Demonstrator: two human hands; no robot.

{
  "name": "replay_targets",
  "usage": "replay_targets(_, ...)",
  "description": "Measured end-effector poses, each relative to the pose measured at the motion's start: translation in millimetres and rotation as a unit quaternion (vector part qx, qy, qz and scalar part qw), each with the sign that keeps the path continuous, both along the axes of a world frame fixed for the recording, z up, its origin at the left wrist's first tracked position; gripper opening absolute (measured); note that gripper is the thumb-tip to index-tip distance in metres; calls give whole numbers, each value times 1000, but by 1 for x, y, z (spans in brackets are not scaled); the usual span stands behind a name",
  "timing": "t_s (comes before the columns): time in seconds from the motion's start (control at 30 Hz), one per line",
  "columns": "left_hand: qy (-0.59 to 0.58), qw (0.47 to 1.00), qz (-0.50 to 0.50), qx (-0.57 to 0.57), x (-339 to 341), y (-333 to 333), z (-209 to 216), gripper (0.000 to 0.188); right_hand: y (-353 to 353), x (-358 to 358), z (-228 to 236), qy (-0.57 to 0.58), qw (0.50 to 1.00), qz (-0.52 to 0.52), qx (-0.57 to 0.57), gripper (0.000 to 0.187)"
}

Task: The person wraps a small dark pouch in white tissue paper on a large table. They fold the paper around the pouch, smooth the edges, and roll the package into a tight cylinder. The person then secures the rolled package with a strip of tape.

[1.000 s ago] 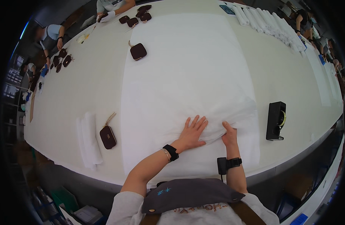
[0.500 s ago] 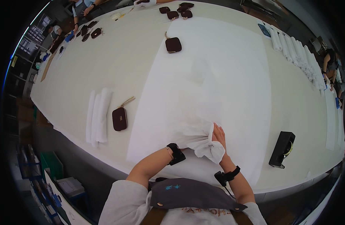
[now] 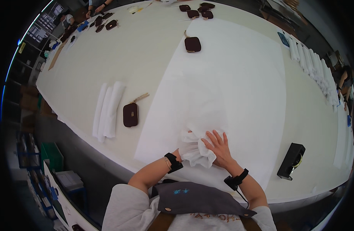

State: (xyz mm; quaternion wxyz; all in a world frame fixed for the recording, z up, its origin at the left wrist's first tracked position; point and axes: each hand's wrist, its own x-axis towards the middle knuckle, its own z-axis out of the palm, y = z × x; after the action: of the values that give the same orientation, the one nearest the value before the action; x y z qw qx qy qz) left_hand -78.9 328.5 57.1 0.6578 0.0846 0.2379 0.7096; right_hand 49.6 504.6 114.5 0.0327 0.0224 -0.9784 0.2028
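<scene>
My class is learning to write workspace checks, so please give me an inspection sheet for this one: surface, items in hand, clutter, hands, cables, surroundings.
Surface: pale table, flat white sheeting over its middle.
Items in hand: crumpled white material, bunched near the front edge.
Clutter: dark brown pouch beside white rolls at left; second pouch on the sheeting; black tape dispenser at right.
Hands: right hand against the crumpled material, fingers spread; left hand mostly hidden, grip unclear.
Cables: thin black cable from the right wrist's device.
Surroundings: person at the right edge; green crate lower left.

Blue lettering [image 3: 181, 191] on apron [image 3: 211, 200] (orange on shirt [image 3: 125, 204])
</scene>
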Motion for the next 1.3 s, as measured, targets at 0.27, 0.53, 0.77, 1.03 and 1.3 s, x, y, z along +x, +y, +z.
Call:
replay_targets(0.27,675,646,242,-261,-44,-14,83,34,-2,-3,-3,-89,995,5,46,77)
replay_targets(0.53,905,366,-126,-174,20,26,96,93,6,5,-5,-102,992,8,72,90)
replay_targets(0.77,852,488,-151,-117,18,1,68,90,6,64,10,-141,989,-45,11,92)
replay_targets(1.03,798,563,-211,-48,58,1,64,84,7,140,19,-121,988,-74,-62,78)
replay_targets(1.3,791,604,54,-84,75,-42,86,49,8,161,13,-84,987,-95,-98,75)
